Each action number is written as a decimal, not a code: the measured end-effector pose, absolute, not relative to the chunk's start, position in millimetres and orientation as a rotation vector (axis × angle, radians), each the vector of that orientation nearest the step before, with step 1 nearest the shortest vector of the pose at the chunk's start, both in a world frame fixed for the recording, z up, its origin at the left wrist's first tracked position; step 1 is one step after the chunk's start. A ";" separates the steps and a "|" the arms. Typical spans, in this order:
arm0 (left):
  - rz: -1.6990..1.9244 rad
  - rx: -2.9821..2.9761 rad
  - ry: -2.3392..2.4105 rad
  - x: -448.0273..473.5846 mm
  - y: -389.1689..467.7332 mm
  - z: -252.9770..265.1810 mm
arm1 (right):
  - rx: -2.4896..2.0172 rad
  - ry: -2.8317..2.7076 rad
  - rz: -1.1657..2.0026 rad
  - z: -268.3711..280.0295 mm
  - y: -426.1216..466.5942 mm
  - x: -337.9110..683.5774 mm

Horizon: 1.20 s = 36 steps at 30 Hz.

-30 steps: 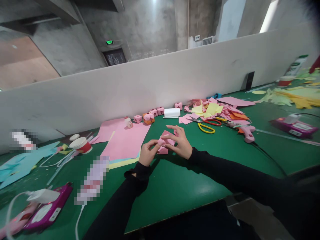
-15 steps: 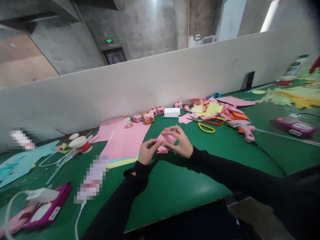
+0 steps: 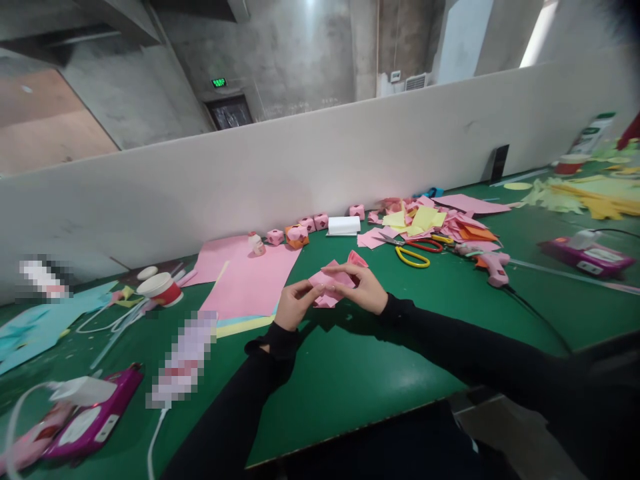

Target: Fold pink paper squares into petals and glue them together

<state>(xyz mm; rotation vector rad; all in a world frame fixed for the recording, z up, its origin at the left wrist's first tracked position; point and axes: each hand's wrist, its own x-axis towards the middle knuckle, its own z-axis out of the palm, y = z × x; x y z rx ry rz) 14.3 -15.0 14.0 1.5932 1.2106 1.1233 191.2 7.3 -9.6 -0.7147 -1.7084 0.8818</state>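
A partly folded piece of pink paper [image 3: 326,279] is held up just above the green table, between both hands. My left hand [image 3: 296,303] pinches its left side with thumb and fingers. My right hand [image 3: 367,291] is closed on its right side, fingers bent over the upper edge, and covers part of it. Another pink folded piece [image 3: 357,259] shows just behind my right fingers; whether it is joined to the held paper I cannot tell. Several finished pink paper cubes [image 3: 321,221] stand along the partition, one sitting in an orange piece [image 3: 297,236].
Large pink sheets [image 3: 250,280] lie to the left, with a small bottle [image 3: 257,244] on them. Scissors [image 3: 413,257], a pink glue gun [image 3: 496,267] and paper scraps [image 3: 425,219] lie to the right. A paper cup [image 3: 161,289] and purple power strip [image 3: 95,417] stand left. A partition [image 3: 280,167] rises behind.
My right fingers have come down and closed further over the pink paper. The folded piece behind them shows more now. My left hand has hardly moved.
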 end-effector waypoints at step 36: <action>1.293 1.055 1.128 17.8 -10.2 11.4 | -0.808 -1.618 0.985 -9.3 7.6 189.9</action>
